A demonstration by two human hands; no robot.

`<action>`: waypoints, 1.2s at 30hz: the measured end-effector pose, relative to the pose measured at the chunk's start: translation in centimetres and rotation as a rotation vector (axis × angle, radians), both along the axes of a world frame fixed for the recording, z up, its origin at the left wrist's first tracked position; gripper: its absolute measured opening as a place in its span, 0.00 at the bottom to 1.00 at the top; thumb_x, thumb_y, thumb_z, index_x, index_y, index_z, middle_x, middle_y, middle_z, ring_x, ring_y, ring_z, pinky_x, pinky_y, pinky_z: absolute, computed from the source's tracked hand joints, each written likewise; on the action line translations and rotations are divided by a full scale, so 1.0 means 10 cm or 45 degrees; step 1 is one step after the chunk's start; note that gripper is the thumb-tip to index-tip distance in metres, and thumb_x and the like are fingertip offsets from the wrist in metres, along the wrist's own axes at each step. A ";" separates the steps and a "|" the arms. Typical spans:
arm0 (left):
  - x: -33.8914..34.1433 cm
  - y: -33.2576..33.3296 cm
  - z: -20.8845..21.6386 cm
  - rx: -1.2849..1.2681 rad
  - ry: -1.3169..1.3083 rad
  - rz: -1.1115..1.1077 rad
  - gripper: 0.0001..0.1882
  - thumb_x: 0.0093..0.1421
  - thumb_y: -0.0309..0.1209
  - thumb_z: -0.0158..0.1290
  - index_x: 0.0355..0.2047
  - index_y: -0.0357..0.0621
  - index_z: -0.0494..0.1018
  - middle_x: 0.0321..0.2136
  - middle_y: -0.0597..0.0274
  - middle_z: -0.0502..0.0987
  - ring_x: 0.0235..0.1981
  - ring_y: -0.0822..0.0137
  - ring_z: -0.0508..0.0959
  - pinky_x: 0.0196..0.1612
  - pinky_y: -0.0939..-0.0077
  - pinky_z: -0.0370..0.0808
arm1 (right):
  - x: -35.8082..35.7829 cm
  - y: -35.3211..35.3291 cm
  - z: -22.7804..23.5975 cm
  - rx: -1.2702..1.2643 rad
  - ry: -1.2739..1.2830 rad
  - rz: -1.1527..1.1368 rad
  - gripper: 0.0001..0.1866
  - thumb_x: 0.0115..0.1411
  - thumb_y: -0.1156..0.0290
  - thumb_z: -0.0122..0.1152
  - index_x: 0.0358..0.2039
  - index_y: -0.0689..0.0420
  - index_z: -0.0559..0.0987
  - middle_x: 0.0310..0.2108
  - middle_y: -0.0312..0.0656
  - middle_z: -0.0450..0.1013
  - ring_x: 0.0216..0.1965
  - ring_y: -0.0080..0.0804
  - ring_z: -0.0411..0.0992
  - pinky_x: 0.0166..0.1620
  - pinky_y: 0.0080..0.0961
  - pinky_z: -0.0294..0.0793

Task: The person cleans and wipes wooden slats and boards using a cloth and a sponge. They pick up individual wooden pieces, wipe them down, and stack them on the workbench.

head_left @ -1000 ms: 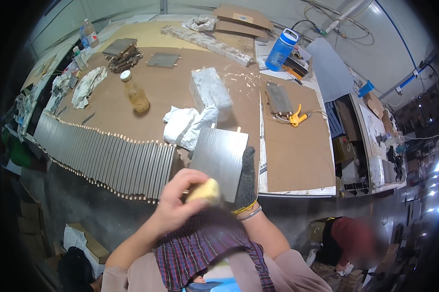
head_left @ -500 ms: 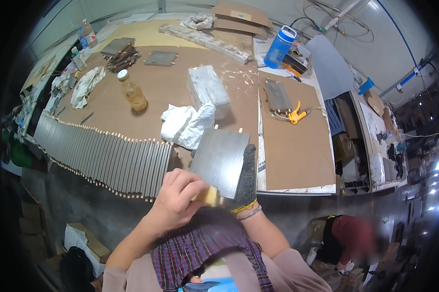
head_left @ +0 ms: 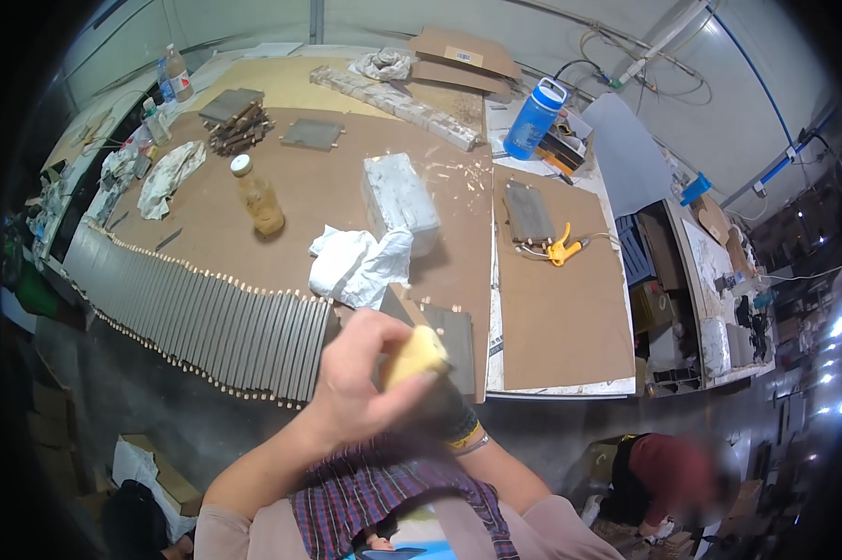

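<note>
My left hand point(head_left: 351, 373) is closed round a yellow sponge block point(head_left: 419, 355), raised in front of my body. Behind it, my right hand point(head_left: 442, 411) wears a dark knitted glove with a yellow cuff and is partly hidden and blurred. That hand grips a grey wooden panel point(head_left: 402, 306), tilted so that mostly its narrow side shows; the sponge and left hand cover much of it. Another grey panel with light dowel pegs point(head_left: 456, 338) lies at the table's front edge. To the left, a long row of similar pegged panels point(head_left: 206, 313) stands packed side by side.
A crumpled white cloth point(head_left: 351, 266) lies by a whitish wrapped block point(head_left: 400, 201). Further left stand a jar of amber liquid point(head_left: 260, 201) and a panel stack point(head_left: 234, 121). Right are a yellow air gun point(head_left: 563, 247) and blue bottle point(head_left: 535, 119). Another person point(head_left: 668, 476) crouches at lower right.
The sponge has come up off the panel's near end with my left hand. My right hand has tipped the panel from facing me to nearly edge-on, uncovering the pegged panel on the table.
</note>
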State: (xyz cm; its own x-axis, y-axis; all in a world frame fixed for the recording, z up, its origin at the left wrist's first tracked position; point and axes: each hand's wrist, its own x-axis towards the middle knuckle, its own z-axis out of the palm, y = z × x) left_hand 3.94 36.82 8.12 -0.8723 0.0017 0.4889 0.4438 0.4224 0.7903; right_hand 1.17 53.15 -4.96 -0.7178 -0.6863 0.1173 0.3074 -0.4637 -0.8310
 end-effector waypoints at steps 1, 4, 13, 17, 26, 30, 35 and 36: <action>-0.04 -0.06 -0.07 -0.011 -0.068 0.048 0.17 0.53 0.28 0.64 0.40 0.36 0.71 0.34 0.57 0.73 0.35 0.65 0.74 0.41 0.72 0.72 | 0.00 0.02 0.06 -0.019 -0.045 -0.003 0.35 0.61 0.68 0.67 0.66 0.56 0.63 0.59 0.37 0.66 0.59 0.29 0.66 0.62 0.27 0.68; -0.13 -0.29 -0.31 0.139 -0.313 0.293 0.14 0.54 0.25 0.62 0.39 0.36 0.71 0.32 0.61 0.76 0.32 0.71 0.76 0.40 0.76 0.74 | 0.07 0.07 -0.10 -0.013 -0.235 0.034 0.48 0.50 0.70 0.75 0.69 0.55 0.60 0.61 0.36 0.65 0.61 0.28 0.64 0.62 0.27 0.68; -0.36 -0.49 -0.37 0.759 -0.706 0.167 0.09 0.61 0.27 0.57 0.40 0.36 0.74 0.32 0.67 0.76 0.33 0.78 0.74 0.40 0.79 0.73 | 0.00 0.09 0.06 -0.169 -0.512 0.045 0.51 0.49 0.56 0.66 0.72 0.55 0.54 0.65 0.46 0.61 0.63 0.43 0.63 0.64 0.44 0.65; -0.22 -0.70 -0.56 1.496 -0.739 -0.112 0.12 0.68 0.30 0.47 0.44 0.34 0.74 0.35 0.61 0.79 0.34 0.72 0.78 0.38 0.76 0.76 | -0.07 0.06 0.57 -0.430 -0.663 0.086 0.52 0.56 0.38 0.56 0.73 0.55 0.51 0.67 0.53 0.58 0.65 0.52 0.61 0.65 0.56 0.62; -0.08 -0.72 -0.73 1.457 -0.770 -0.194 0.16 0.68 0.33 0.45 0.48 0.33 0.73 0.41 0.55 0.79 0.37 0.66 0.80 0.42 0.70 0.78 | -0.32 0.15 0.53 -0.377 -0.692 -0.036 0.60 0.54 0.20 0.44 0.74 0.53 0.49 0.68 0.63 0.54 0.67 0.64 0.57 0.64 0.69 0.60; 0.02 -0.60 -0.70 1.311 -0.737 -0.052 0.14 0.66 0.29 0.49 0.48 0.33 0.72 0.41 0.60 0.80 0.39 0.72 0.80 0.43 0.76 0.77 | -0.38 0.11 0.53 -0.486 -0.748 -0.218 0.48 0.64 0.28 0.38 0.72 0.51 0.52 0.66 0.56 0.60 0.63 0.62 0.63 0.58 0.64 0.69; 0.14 -0.20 -0.41 0.766 -0.698 -0.163 0.18 0.55 0.24 0.61 0.46 0.37 0.73 0.40 0.61 0.78 0.40 0.72 0.78 0.41 0.77 0.75 | -0.46 0.09 0.40 -0.573 -0.699 -0.222 0.41 0.68 0.35 0.42 0.69 0.53 0.58 0.61 0.51 0.67 0.59 0.51 0.69 0.57 0.50 0.74; 0.15 -0.16 -0.40 0.451 -0.535 -0.154 0.18 0.54 0.25 0.62 0.45 0.36 0.73 0.39 0.60 0.78 0.39 0.70 0.77 0.41 0.76 0.76 | -0.45 0.02 0.39 -0.521 -0.733 -0.345 0.40 0.68 0.36 0.43 0.68 0.53 0.60 0.60 0.50 0.67 0.59 0.49 0.70 0.58 0.48 0.74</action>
